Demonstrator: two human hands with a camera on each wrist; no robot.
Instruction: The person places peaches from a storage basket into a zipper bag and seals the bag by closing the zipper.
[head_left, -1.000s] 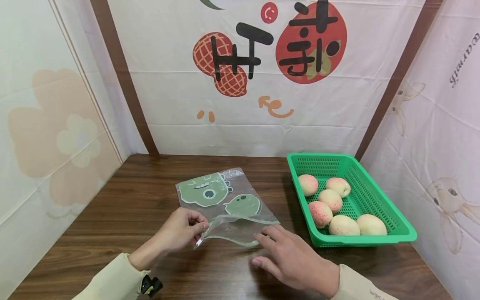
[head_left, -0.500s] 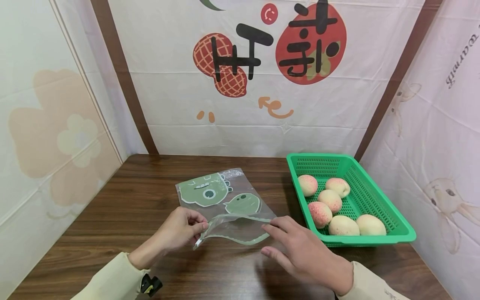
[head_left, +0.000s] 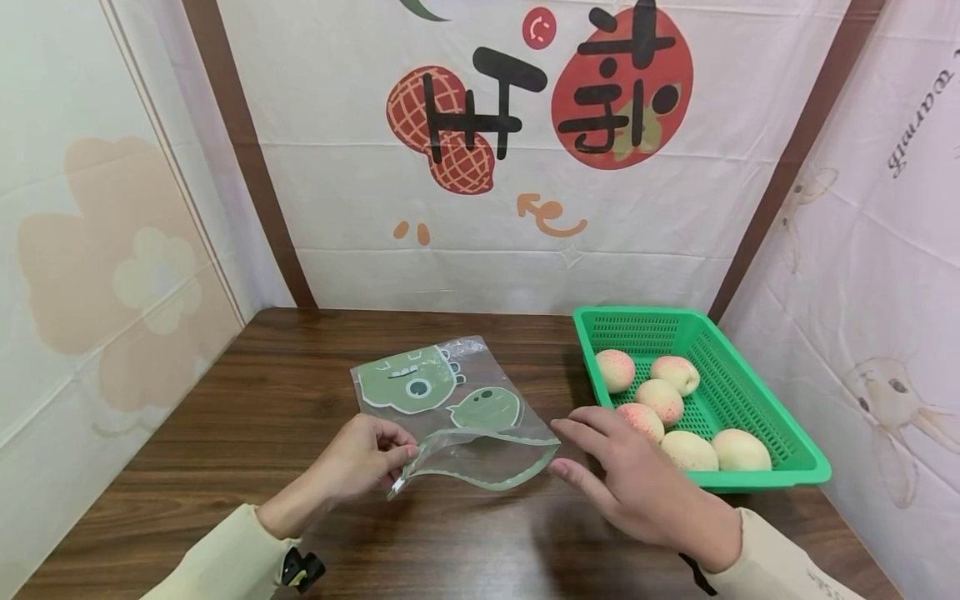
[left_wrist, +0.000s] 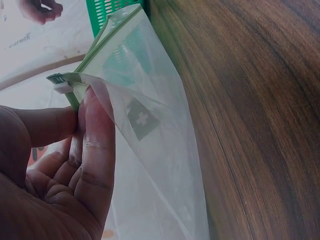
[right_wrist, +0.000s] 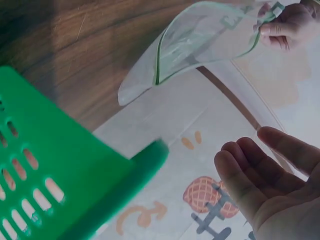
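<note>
A clear zip bag with green cartoon prints lies on the table, its green-edged mouth gaping toward me. My left hand pinches the bag's left corner between thumb and forefinger, beside the white slider. Just off the bag's right corner, my right hand hovers with its fingers loosely bent and nothing in them. In the right wrist view that hand shows an empty palm, apart from the bag. Beyond it stands a green basket holding several peaches; the right hand partly overlaps one peach.
The brown wooden table carries the bag and the basket. A white printed cloth hangs behind it, with more cloth at both sides. The basket's raised rim is close to the right hand.
My right hand has let go of the bag's mouth edge and moved right, toward the basket. The left hand stays at its corner, and the bag's mouth stands wide.
</note>
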